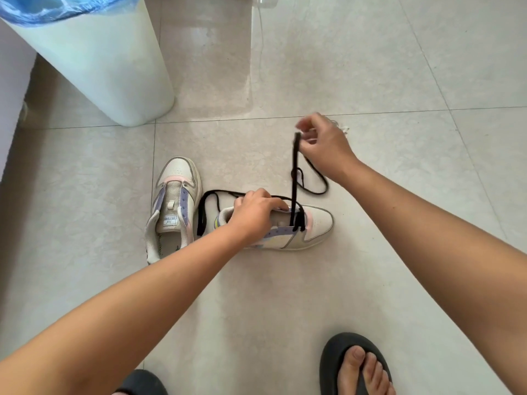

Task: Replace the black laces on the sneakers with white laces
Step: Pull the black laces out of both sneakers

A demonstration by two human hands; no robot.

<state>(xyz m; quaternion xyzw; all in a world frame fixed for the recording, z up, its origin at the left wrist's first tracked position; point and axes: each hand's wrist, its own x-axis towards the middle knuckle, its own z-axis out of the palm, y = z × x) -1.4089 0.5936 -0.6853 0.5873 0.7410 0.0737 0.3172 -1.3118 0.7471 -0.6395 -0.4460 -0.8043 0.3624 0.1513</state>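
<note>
On the tiled floor (pixel 370 67), your left hand (pixel 253 216) grips the sneaker (pixel 313 226), your right hand (pixel 322 149) pinches its black lace (pixel 294 178) taut, perhaps hiding white laces (pixel 342 128) behind it.

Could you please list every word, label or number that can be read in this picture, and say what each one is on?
Tongue label of the unlaced sneaker: blue print in two lines, seen upside down and too small to read with confidence.
Sneaker held by the left hand: no text shows.
White bin, black lace, black sandal: no text shows.
</note>
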